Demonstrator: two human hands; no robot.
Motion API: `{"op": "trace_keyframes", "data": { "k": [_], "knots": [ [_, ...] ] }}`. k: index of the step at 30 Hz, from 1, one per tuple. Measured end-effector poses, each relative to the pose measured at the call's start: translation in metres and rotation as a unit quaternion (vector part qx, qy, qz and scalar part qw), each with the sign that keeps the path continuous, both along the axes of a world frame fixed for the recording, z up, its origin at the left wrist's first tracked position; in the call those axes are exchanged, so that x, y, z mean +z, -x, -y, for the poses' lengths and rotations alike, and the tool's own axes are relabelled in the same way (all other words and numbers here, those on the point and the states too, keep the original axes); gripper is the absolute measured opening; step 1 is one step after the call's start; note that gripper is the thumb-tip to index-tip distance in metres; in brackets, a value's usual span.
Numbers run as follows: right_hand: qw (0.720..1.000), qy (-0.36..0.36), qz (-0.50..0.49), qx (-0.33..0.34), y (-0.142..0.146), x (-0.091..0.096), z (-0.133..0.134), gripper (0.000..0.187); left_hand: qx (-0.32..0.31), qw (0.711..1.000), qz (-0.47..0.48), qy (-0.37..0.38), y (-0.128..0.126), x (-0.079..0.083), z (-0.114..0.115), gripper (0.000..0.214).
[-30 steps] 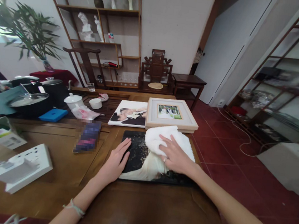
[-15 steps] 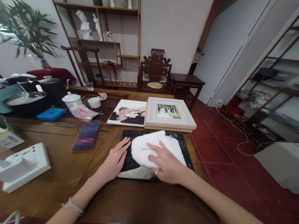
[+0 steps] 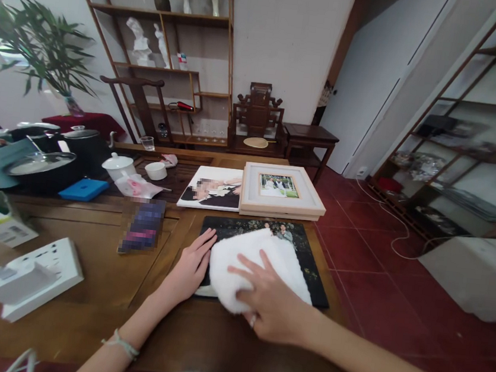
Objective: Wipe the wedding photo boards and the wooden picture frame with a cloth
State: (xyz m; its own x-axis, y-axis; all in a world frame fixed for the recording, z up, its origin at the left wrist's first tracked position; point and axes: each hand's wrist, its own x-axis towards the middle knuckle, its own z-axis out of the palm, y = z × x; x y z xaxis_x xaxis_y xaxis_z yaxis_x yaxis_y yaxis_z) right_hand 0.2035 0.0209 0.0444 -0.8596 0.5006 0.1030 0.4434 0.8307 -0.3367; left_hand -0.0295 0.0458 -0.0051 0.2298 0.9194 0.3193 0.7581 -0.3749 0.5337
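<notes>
A dark photo panel (image 3: 312,271) lies flat on the wooden table in front of me, with small figures showing near its far edge. Over much of its middle is a folded white towel (image 3: 285,253), which hangs a little past the near edge. My right hand (image 3: 272,305) presses on the towel and holds it, fingers spread over the top; the thumb is partly hidden. My left hand (image 3: 193,261) lies flat with fingers stretched, resting at the panel's left edge and holding nothing else.
Behind the panel lie a light wooden picture frame (image 3: 319,211) and a white-edged photo print (image 3: 189,188). To the left are a power strip (image 3: 40,279), a blue box (image 3: 84,189), a white lidded bowl (image 3: 119,165) and a dark pan (image 3: 41,171). The table's right edge runs beside the panel.
My right hand has slid the towel toward me across the panel. The far part of the picture now shows more, and the pale near part is mostly covered. My left hand has stayed put.
</notes>
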Motion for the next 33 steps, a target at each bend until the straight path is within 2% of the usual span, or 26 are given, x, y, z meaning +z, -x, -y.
{"op": "trace_keyframes", "data": {
  "k": [4,7,10,15,18,21,25,29,31,33],
  "knots": [
    [0.999,0.027,0.011,0.033,-0.005,0.0,0.034,0.022,-0.004,1.0,0.01,-0.008,0.0,0.0,0.0,0.042],
    [0.999,0.03,0.006,0.035,-0.005,0.0,0.032,0.024,-0.004,1.0,0.013,-0.007,0.0,0.0,0.0,0.042],
    [1.0,0.014,-0.008,-0.001,-0.005,0.0,0.005,0.031,-0.007,1.0,0.011,-0.007,0.001,-0.002,0.0,0.042],
    [0.994,-0.025,-0.006,-0.109,0.003,0.0,-0.062,0.028,-0.001,1.0,0.02,-0.005,0.0,-0.001,0.0,0.042],
    [0.991,-0.032,-0.004,-0.131,0.013,-0.001,-0.081,0.029,0.002,0.999,0.046,-0.001,-0.001,0.005,0.002,0.042],
    [0.993,-0.033,-0.005,-0.116,0.023,0.0,-0.07,0.031,0.015,0.993,0.116,-0.008,-0.002,0.013,0.006,0.044],
    [1.0,-0.017,-0.005,-0.011,0.027,0.003,-0.029,0.03,0.042,0.979,0.2,-0.008,-0.003,0.021,0.01,0.046],
    [0.995,0.011,0.001,0.104,0.016,0.008,0.004,0.026,0.057,0.98,0.19,-0.015,-0.004,0.019,0.01,0.046],
    [0.994,0.023,-0.004,0.111,0.007,0.008,0.011,0.024,0.046,0.985,0.162,-0.024,-0.004,0.016,0.009,0.046],
    [0.997,0.027,-0.013,0.077,-0.004,0.006,0.011,0.024,0.023,0.992,0.122,-0.031,-0.004,0.012,0.008,0.044]
  ]
}}
